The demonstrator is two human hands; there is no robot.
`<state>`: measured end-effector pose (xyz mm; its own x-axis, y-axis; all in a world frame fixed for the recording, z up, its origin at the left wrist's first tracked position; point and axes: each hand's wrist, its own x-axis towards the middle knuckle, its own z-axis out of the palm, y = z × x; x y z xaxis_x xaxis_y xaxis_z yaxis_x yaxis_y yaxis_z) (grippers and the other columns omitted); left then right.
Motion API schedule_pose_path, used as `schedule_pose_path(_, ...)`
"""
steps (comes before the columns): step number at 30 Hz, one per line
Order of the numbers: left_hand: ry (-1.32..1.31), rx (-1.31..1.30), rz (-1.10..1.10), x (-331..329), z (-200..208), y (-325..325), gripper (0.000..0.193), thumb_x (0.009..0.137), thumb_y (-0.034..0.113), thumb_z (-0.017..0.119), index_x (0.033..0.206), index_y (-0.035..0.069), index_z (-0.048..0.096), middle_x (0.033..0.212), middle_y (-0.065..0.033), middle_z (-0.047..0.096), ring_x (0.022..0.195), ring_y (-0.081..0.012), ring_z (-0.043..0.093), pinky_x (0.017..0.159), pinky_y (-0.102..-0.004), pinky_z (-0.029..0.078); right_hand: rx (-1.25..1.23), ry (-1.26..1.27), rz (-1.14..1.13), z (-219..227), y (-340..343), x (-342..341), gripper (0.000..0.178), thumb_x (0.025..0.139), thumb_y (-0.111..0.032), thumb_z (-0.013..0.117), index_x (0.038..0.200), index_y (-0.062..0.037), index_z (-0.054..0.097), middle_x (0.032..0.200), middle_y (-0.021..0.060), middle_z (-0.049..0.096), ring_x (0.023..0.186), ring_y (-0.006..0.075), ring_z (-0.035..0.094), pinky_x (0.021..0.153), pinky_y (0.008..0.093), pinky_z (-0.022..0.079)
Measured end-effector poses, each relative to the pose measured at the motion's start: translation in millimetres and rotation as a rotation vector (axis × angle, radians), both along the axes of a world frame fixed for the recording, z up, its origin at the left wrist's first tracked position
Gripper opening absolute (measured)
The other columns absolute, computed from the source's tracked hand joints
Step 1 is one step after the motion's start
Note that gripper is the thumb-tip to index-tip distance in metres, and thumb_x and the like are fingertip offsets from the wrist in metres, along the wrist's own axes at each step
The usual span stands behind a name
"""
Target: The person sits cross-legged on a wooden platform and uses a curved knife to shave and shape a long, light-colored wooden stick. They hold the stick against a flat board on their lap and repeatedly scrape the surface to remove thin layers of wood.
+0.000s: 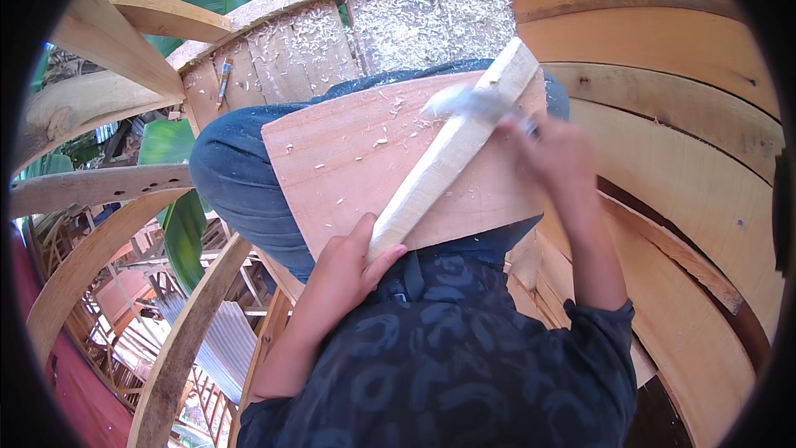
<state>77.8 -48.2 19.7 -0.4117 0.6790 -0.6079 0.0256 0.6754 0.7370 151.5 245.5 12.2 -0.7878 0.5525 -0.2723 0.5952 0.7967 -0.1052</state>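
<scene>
A pale wooden stick (448,153) lies slantwise over a flat reddish board (348,153) resting on my lap. My left hand (352,261) is closed around the near end of the stick, its thumb along the end. My right hand (551,153) grips a hand tool (473,103) with a pale, metallic-looking working end, smeared by motion. That end is over the upper part of the stick; whether it touches the wood I cannot tell. Its exact kind is too blurred to make out. A few small shavings lie on the board.
Wood shavings (431,29) cover the planks beyond my knees. A thin marker-like stick (224,83) lies on the planks at the far left. Curved timber ribs (186,348) rise on my left, and curved planking (672,141) walls the right side.
</scene>
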Motion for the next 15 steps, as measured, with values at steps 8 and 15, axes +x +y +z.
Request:
schedule_pose_path(8, -0.054, -0.051, 0.050, 1, -1, 0, 0.042, 0.092, 0.034, 0.068, 0.109, -0.001, 0.053, 0.063, -0.0268, 0.058, 0.064, -0.0457, 0.063, 0.058, -0.0474, 0.048, 0.070, 0.082, 0.016, 3, 41, 2, 0.066, 0.085, -0.066, 0.059, 0.059, -0.0052, 0.060, 0.056, 0.0170, 0.060, 0.052, 0.0328, 0.064, 0.049, 0.0417, 0.050)
schedule_pose_path(15, -0.128, -0.089, 0.063, -3, 5, 5, 0.042, 0.092, 0.034, 0.068, 0.106, -0.001, 0.052, 0.060, -0.0250, 0.058, 0.062, -0.0436, 0.064, 0.058, -0.0449, 0.049, 0.074, 0.083, 0.073, 2, 22, 0, 0.068, 0.084, -0.067, 0.059, 0.060, -0.0045, 0.061, 0.053, 0.0164, 0.059, 0.053, 0.0330, 0.064, 0.050, 0.0419, 0.051)
